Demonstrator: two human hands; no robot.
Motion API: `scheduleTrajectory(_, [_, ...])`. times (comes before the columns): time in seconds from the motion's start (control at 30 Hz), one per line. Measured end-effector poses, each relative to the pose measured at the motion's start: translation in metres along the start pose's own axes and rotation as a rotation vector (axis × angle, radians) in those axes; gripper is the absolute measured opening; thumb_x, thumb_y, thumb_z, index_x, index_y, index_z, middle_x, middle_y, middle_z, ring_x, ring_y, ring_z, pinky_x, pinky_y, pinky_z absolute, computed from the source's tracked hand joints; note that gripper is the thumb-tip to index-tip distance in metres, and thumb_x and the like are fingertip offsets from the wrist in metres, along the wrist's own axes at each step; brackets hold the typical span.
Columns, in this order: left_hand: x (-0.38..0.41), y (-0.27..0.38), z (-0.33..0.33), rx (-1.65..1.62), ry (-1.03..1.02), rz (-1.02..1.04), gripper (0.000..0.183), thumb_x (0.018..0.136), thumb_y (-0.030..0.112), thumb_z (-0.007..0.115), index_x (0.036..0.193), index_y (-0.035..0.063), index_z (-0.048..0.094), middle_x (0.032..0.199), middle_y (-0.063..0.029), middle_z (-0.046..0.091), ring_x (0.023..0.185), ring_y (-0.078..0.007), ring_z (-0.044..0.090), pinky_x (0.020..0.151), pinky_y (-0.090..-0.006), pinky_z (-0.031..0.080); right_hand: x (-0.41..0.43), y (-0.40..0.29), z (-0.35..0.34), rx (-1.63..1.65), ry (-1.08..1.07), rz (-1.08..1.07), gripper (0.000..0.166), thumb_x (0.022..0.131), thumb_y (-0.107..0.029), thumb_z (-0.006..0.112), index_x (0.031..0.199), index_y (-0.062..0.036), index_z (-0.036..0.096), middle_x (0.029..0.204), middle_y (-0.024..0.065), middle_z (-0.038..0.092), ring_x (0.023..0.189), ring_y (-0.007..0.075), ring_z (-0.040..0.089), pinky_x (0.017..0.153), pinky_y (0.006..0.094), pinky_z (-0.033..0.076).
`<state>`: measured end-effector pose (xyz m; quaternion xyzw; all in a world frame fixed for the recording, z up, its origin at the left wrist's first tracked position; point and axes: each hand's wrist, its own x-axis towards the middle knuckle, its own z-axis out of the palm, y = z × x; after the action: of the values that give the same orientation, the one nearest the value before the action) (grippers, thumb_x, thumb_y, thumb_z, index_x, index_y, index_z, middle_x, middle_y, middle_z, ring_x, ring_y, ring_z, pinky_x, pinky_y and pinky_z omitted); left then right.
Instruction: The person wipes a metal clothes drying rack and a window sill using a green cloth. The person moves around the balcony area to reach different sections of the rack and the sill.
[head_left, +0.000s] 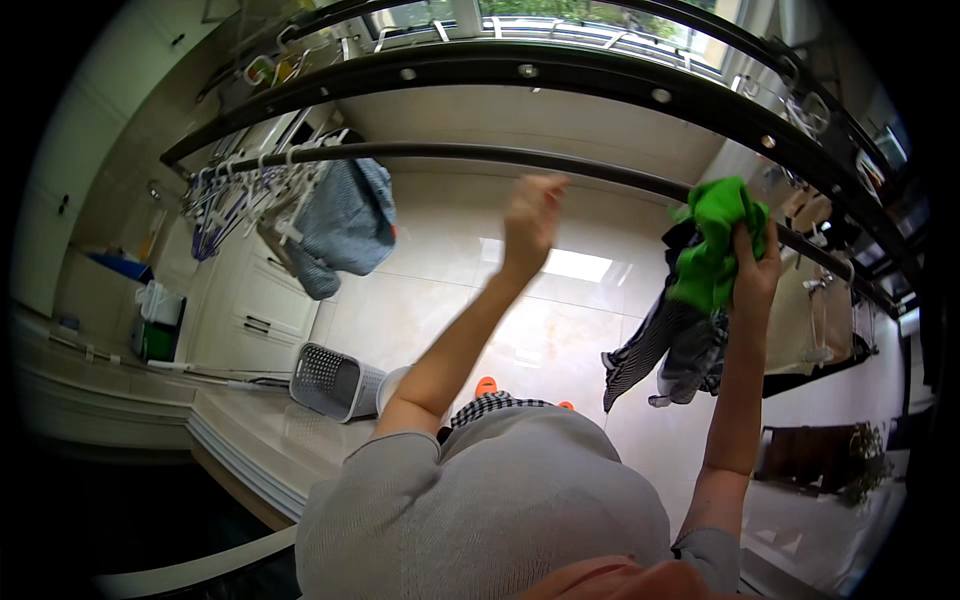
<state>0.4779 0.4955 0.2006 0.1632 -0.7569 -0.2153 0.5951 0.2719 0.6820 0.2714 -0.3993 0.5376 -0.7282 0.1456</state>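
My right hand (756, 262) grips a bright green cloth garment (716, 240) against the dark rail of a clothes drying rack (480, 154). Below the green one hang a black-and-white striped garment (649, 356) and a dark grey one (686, 360); whether these lie over the rail or are in my hand, I cannot tell. My left hand (536, 214) is raised just below the middle of the rail, blurred, with nothing visible in it; its fingers look curled, but how far is unclear. A blue-grey garment (352, 217) hangs at the rail's left end beside bunched white and purple hangers (240, 187).
A grey perforated laundry basket (334, 382) stands at the lower left, near white cabinet drawers (262, 307). A thick black bar (600, 75) of the rack crosses above the rail. More clothes and clip hangers (817, 285) hang on the right. A potted plant (866, 465) is at the lower right.
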Motion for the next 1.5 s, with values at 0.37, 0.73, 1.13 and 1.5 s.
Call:
scheduleTrajectory(0.37, [0.077,-0.209,-0.322,1.211,-0.424,-0.147,0.052,0.072,0.013,0.071,0.119,0.0144,0.051,0.120,-0.0033,0.053,0.124,-0.0242,0.041,0.109,-0.0530,0.016,0.044,0.071,0.093,-1.153,-0.209,-0.617,0.048,0.080,-0.021,0.067,0.124,-0.0115,0.049,0.107,0.0133,0.060,0.101,0.0330,0.056,0.092,0.0416,0.039])
scheduleTrajectory(0.73, [0.084,-0.238,-0.316,1.009,-0.485,-0.037,0.023,0.075,0.006,0.064,0.095,0.0116,0.056,0.094,-0.0059,0.057,0.100,-0.0246,0.052,0.101,-0.0460,0.026,0.013,0.124,0.402,-1.124,-0.356,-0.759,0.056,0.078,-0.013,0.067,0.128,-0.0131,0.042,0.097,0.0137,0.056,0.086,0.0284,0.056,0.076,0.0431,0.043])
scheduleTrajectory(1.13, [0.084,-0.233,-0.327,0.928,-0.401,-0.021,0.024,0.075,0.006,0.065,0.095,0.0140,0.056,0.091,-0.0005,0.057,0.098,-0.0205,0.053,0.104,-0.0472,0.021,0.024,0.126,0.343,-1.038,-0.405,-0.819,0.042,0.085,-0.005,0.054,0.125,-0.0167,0.050,0.102,0.0114,0.059,0.091,0.0298,0.059,0.081,0.0417,0.047])
scheduleTrajectory(1.5, [0.078,-0.245,-0.316,0.995,-0.425,0.022,0.025,0.076,0.004,0.061,0.099,0.0134,0.055,0.092,-0.0026,0.058,0.098,-0.0227,0.055,0.100,-0.0460,0.024,0.034,0.103,0.158,-1.295,-0.275,-0.637,0.052,0.083,-0.016,0.060,0.131,-0.0130,0.041,0.113,0.0121,0.057,0.109,0.0316,0.052,0.097,0.0431,0.035])
